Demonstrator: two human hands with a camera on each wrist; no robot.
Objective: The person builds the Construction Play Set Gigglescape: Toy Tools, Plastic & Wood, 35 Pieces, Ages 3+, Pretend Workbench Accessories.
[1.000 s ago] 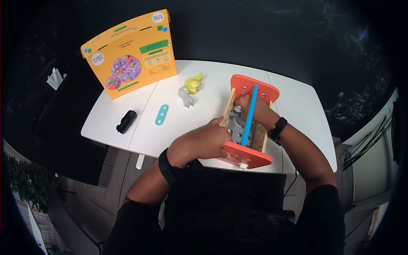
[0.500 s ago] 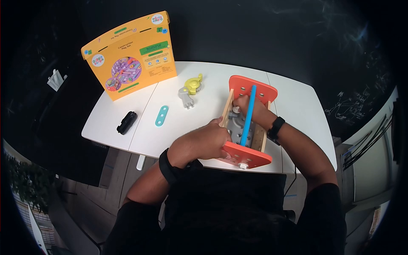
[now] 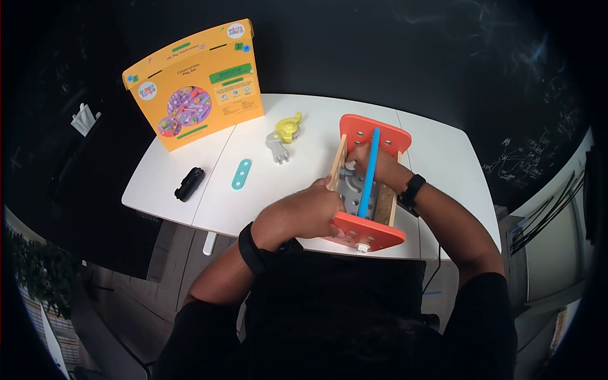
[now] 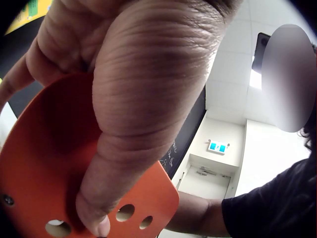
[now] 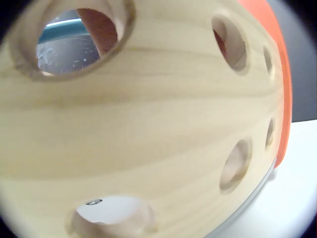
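A toy toolbox with orange end panels point(image 3: 373, 235), pale wooden sides point(image 5: 148, 109) and a blue handle bar point(image 3: 370, 171) stands on the table. My left hand point(image 3: 310, 209) grips its near left corner; in the left wrist view the thumb point(image 4: 124, 144) lies along the outer face of the orange panel. Reaching in under the bar, my right hand point(image 3: 367, 159) curls its fingers round an off-white nut point(image 3: 351, 165) by the left side, mostly hidden by them. A grey curved piece point(image 3: 352, 182) lies below it in the box. A white bolt point(image 3: 362, 247) sticks out of the near panel.
On the white table point(image 3: 285, 183) left of the toolbox lie a yellow and grey toy tool point(image 3: 284, 135), a teal strip with holes point(image 3: 241, 174) and a black case point(image 3: 189, 183). An upright yellow box point(image 3: 196, 88) stands at the back left, before a dark wall.
My right fingers have shifted slightly over the nut, which shows less now. The left hand keeps its hold on the corner, and the toolbox has barely moved.
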